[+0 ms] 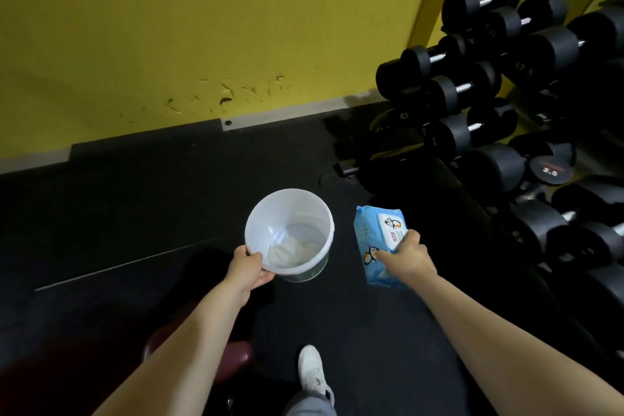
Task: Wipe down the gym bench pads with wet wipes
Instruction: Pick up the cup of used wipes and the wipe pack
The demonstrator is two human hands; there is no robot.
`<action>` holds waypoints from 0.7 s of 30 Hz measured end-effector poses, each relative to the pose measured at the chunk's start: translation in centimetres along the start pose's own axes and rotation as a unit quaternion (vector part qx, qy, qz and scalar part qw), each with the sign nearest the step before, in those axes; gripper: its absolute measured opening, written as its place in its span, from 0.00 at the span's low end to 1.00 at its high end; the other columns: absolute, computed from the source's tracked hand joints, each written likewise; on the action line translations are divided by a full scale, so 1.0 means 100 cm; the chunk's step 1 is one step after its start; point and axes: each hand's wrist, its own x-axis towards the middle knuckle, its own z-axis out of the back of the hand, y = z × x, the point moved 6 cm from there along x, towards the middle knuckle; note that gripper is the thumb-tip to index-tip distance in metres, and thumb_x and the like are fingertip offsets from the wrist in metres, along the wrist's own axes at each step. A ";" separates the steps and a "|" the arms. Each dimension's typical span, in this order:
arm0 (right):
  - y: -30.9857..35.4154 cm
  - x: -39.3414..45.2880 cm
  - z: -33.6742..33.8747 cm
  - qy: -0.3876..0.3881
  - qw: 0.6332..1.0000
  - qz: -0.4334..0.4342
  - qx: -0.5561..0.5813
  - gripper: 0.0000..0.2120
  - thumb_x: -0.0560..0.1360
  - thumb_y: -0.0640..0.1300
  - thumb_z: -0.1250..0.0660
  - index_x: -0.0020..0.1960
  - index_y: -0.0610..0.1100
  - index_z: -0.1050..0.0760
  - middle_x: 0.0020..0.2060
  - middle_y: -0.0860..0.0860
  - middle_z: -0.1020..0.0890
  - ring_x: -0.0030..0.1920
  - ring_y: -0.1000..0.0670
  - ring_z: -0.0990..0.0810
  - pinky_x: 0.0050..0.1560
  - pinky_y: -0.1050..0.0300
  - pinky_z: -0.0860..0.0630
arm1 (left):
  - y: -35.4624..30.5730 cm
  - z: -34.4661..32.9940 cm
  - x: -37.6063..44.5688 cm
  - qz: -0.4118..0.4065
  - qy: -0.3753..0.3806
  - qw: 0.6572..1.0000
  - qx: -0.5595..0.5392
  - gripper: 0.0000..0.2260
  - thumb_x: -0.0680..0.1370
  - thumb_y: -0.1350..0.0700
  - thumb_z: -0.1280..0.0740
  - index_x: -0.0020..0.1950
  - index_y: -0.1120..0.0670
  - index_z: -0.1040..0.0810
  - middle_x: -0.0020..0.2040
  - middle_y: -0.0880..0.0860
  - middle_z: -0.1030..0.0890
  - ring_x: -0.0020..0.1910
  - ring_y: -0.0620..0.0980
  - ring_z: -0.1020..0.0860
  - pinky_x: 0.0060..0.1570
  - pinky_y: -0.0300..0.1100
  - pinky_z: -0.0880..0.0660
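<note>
Dark red padding of a gym bench pad (pixel 199 358) shows at the lower left, partly hidden under the left forearm; how far the bench reaches I cannot tell. Above it the black rubber floor (pixel 135 213) runs up to a yellow painted wall (pixel 202 27) whose paint is scratched near the bottom.

The left hand (pixel 248 268) holds a round translucent white plastic bucket (pixel 290 233) by its near rim, the thumb inside the rim and the fingers curled under the outside, so this grip is clenched on the bucket. The bucket is above the floor, tilted a little toward the camera. At its bottom lie some crumpled white used wipes (pixel 293 252).

Just to the right, apart from the bucket, the right hand (pixel 407 257) grasps a light blue soft pack of wet wipes (pixel 374 240) with penguin pictures and a white flap on top. The fingers press on the upper face of the pack and this grip is closed around its right edge. The pack is in the air, over the floor.

Below, between the two forearms, one white sneaker (pixel 312 370) stands on the floor under a grey trouser leg.

At the far right a rack of black round dumbbells (pixel 472 88) with metal handles stands against the wall.
</note>
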 end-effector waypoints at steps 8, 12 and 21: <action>0.126 0.164 0.024 0.023 1.000 0.011 -0.002 0.33 0.69 0.57 0.28 0.63 0.45 0.41 0.52 0.45 0.29 0.48 0.44 0.24 0.37 0.53 0.27 | -0.132 -0.023 0.120 -0.001 -0.036 0.999 0.003 0.19 0.81 0.61 0.41 0.73 0.54 0.34 0.56 0.55 0.21 0.47 0.54 0.16 0.37 0.41 0.19; 0.198 0.249 0.024 0.039 0.998 0.038 -0.012 0.33 0.69 0.57 0.28 0.63 0.45 0.42 0.53 0.45 0.30 0.51 0.42 0.23 0.41 0.50 0.24 | -0.192 -0.024 0.188 0.002 -0.068 0.998 -0.005 0.20 0.82 0.62 0.41 0.73 0.54 0.34 0.53 0.53 0.22 0.47 0.54 0.17 0.38 0.42 0.19; 0.365 0.424 0.018 0.093 0.990 0.103 -0.031 0.36 0.68 0.59 0.27 0.64 0.46 0.43 0.53 0.45 0.32 0.55 0.41 0.25 0.51 0.44 0.22 | -0.303 -0.039 0.333 0.017 -0.154 0.987 -0.052 0.19 0.81 0.62 0.41 0.73 0.55 0.33 0.61 0.56 0.22 0.48 0.54 0.17 0.39 0.44 0.19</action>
